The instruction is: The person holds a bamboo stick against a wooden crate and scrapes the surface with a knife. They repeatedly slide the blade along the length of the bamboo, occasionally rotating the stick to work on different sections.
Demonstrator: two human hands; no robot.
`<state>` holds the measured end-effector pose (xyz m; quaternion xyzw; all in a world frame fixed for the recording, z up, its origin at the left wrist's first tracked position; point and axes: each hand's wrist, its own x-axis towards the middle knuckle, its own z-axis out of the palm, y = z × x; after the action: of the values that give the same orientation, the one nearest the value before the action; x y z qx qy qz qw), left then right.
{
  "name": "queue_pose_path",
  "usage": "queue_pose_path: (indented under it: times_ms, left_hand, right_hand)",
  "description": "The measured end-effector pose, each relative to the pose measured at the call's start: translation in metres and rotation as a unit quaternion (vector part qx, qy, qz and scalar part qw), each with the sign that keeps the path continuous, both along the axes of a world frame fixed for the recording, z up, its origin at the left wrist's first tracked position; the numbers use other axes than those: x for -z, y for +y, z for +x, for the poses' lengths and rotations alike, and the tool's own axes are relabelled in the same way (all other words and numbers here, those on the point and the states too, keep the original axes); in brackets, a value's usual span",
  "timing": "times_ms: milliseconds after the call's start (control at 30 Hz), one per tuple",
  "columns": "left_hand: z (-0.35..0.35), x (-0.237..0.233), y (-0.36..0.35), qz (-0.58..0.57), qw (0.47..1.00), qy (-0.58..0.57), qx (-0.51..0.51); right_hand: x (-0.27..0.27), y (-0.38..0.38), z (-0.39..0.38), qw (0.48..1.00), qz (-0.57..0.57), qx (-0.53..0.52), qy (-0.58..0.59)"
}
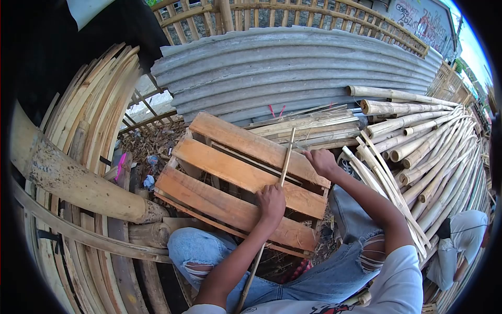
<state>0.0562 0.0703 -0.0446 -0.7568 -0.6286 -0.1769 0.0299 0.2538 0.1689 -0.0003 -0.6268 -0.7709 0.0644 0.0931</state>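
Observation:
A thin bamboo strip (287,157) slants over the wooden slatted crate (225,166), its lower end running down past my lap. My left hand (271,203) is wrapped round the strip above the crate's front slats. To the right of the strip's upper part, my right hand (320,161) is closed over the crate's far right corner. Its fingers are curled, and what they hold, if anything, I cannot make out. A small gap shows between the right hand and the strip.
Bamboo poles (418,149) lie piled on the right, with split strips (384,183) beside them. Corrugated sheeting (293,68) stands behind the crate. A thick bamboo pole (83,178) and stacked slats (94,104) are on the left. Another person (460,243) bends at far right.

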Motion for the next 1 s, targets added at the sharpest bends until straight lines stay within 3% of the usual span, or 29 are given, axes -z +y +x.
queue_pose_path:
  times_ms: [100,300,433,467,500,567,667,700,767,900,967,1000]
  left_hand:
    - [-0.001,-0.004,0.003,-0.027,0.999,0.016,0.004]
    - [-0.006,-0.001,0.005,-0.006,0.999,-0.024,0.029]
    - [-0.005,0.0,0.004,-0.001,0.999,-0.011,0.049]
    - [-0.005,-0.001,0.005,-0.011,0.999,-0.006,0.041]
    - [-0.005,0.0,0.004,-0.022,0.999,0.0,0.033]
    - [-0.005,0.0,0.002,-0.023,0.999,0.012,0.033]
    - [-0.004,-0.002,0.004,-0.022,0.999,0.011,0.03]
    - [-0.004,-0.002,0.004,-0.029,0.999,0.002,0.03]
    - [-0.004,-0.001,0.006,-0.029,0.999,0.0,0.031]
    - [-0.006,-0.001,0.005,-0.042,0.999,0.003,0.034]
    - [-0.006,-0.001,0.005,-0.041,0.999,0.006,0.032]
    - [-0.005,-0.002,0.004,-0.04,0.999,0.007,0.034]
  right_hand:
    - [0.003,-0.035,-0.022,0.993,-0.068,-0.078,0.051]
    - [0.013,-0.06,-0.048,0.977,-0.141,-0.124,0.104]
    - [0.02,-0.065,-0.052,0.976,-0.114,-0.157,0.099]
    - [0.021,-0.061,-0.049,0.978,-0.089,-0.18,0.053]
    - [0.021,-0.047,-0.043,0.978,-0.091,-0.179,0.056]
    - [0.024,-0.017,-0.027,0.996,-0.053,-0.059,0.045]
    - [0.048,-0.012,-0.002,0.991,0.043,-0.12,0.046]
    - [0.029,-0.03,-0.012,0.989,-0.084,-0.075,0.095]
    - [0.03,-0.05,-0.027,0.976,-0.155,-0.111,0.107]
    - [0.03,-0.047,-0.034,0.975,-0.147,-0.142,0.085]
    - [0.028,-0.028,-0.021,0.981,-0.137,-0.048,0.127]
    - [0.026,-0.014,-0.009,0.992,-0.101,-0.053,0.052]
